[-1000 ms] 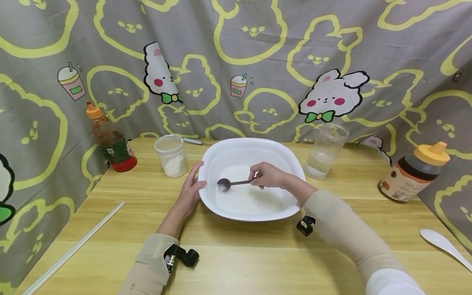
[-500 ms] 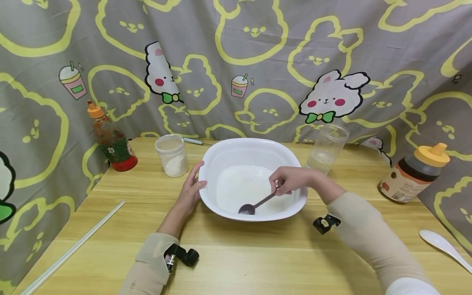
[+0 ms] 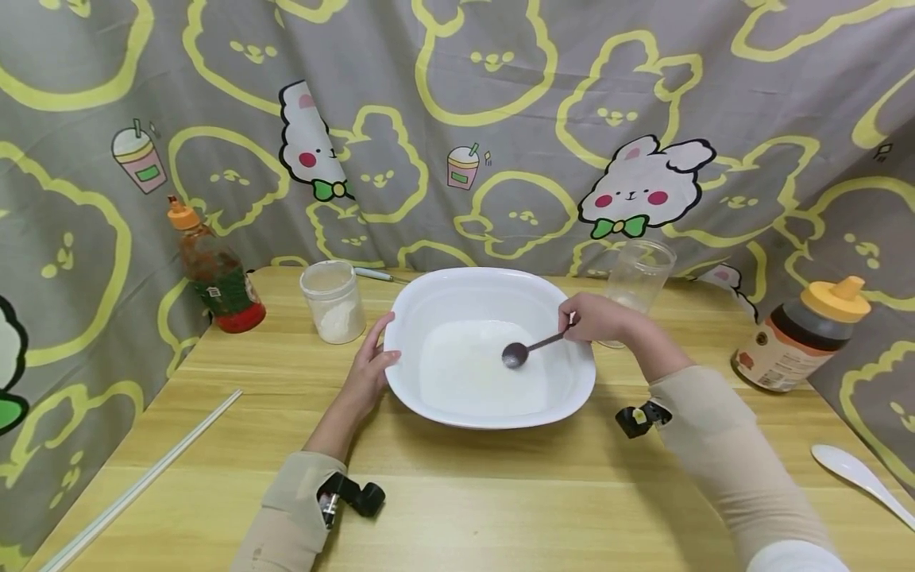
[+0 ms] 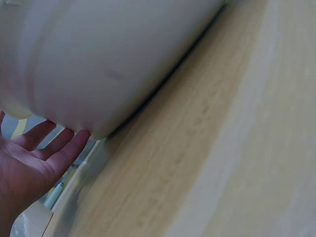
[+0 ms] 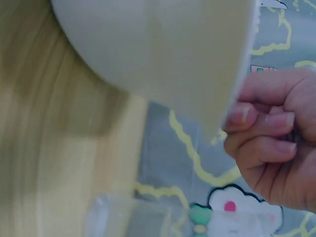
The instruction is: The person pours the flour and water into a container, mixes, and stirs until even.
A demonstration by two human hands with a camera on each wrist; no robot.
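A white basin (image 3: 486, 417) stands on the wooden table with white, milky-looking contents (image 3: 465, 365) in its bottom. My left hand (image 3: 366, 373) holds its left rim, thumb at the edge; the left wrist view shows straight-ish fingers (image 4: 69, 148) against the outer wall. Above the basin's right rim, my right hand (image 3: 595, 318) pinches the handle of a small dark brown spoon (image 3: 515, 355). The spoon's round bowl is over the right part of the contents. In the right wrist view the curled fingers (image 5: 261, 148) sit beside the rim, and the wall hides the spoon.
Behind the basin are a jar of white powder (image 3: 336, 310), a pale-handled tool (image 3: 374, 274) and a clear glass (image 3: 639, 274). A red sauce bottle (image 3: 221, 278) stands left, a dark sauce bottle (image 3: 797, 338) right. Chopsticks (image 3: 150, 477) and a white spoon (image 3: 858, 477) lie at the sides.
My right hand has carried the brown spoon from the basin's left side, through its near side, to the right and slightly back. The left hand has kept its place on the rim.
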